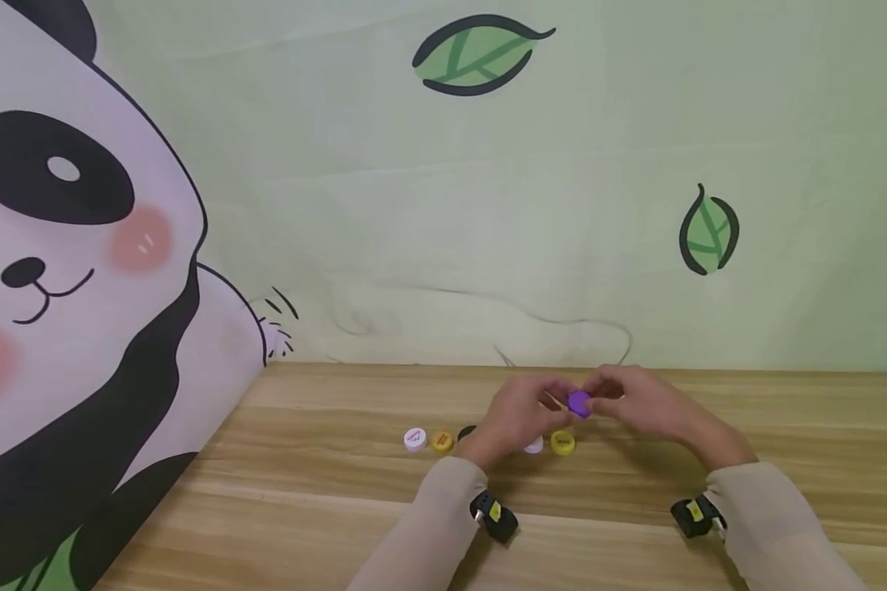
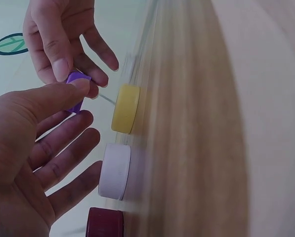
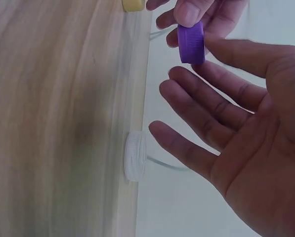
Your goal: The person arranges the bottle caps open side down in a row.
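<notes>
A purple bottle cap (image 1: 580, 403) with ribbed sides (image 3: 190, 43) is held up above the wooden table, between both hands. My left hand (image 1: 521, 414) pinches it, the thumb lying over it in the left wrist view. From the other side my right hand (image 1: 643, 402) grips it between thumb and index finger, its remaining fingers spread. Below the hands sit a yellow cap (image 1: 562, 442) and a white cap (image 1: 534, 445). A dark red cap (image 2: 105, 223) shows in the left wrist view; the left hand hides it from the head view.
Farther left in the row are a white cap with print (image 1: 415, 439), an orange-yellow cap (image 1: 442, 442) and a partly covered black cap (image 1: 467, 431). A clear whitish cap (image 3: 135, 156) sits near the table's back edge. Behind the table (image 1: 303, 509) hangs a panda-printed backdrop (image 1: 384, 222).
</notes>
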### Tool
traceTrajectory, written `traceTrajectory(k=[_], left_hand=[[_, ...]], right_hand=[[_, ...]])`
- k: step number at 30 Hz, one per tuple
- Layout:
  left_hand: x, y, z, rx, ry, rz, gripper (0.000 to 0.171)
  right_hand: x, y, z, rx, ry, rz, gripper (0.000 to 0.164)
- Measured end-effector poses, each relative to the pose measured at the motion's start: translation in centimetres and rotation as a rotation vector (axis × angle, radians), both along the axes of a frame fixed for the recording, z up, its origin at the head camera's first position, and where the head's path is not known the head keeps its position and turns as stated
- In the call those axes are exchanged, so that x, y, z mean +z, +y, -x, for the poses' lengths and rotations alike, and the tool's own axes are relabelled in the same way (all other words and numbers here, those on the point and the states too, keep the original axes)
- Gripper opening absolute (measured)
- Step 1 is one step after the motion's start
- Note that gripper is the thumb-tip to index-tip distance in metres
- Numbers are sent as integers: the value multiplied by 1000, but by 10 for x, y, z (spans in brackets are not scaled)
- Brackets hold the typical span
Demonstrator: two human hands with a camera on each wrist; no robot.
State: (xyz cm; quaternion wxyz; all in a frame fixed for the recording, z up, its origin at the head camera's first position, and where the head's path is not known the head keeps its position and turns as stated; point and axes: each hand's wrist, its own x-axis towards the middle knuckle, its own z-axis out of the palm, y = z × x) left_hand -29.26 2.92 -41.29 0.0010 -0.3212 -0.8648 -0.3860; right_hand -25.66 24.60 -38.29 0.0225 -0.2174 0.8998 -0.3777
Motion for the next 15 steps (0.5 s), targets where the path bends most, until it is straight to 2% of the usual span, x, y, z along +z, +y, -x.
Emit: traceTrajectory(k=[8,15], left_hand=[[1,-1,0,-23,17,25,25],[2,-2,-2,-73,31,61,26]], right_hand=[[1,1,1,44,3,17,24],[3,5,0,83,-21,5,22]])
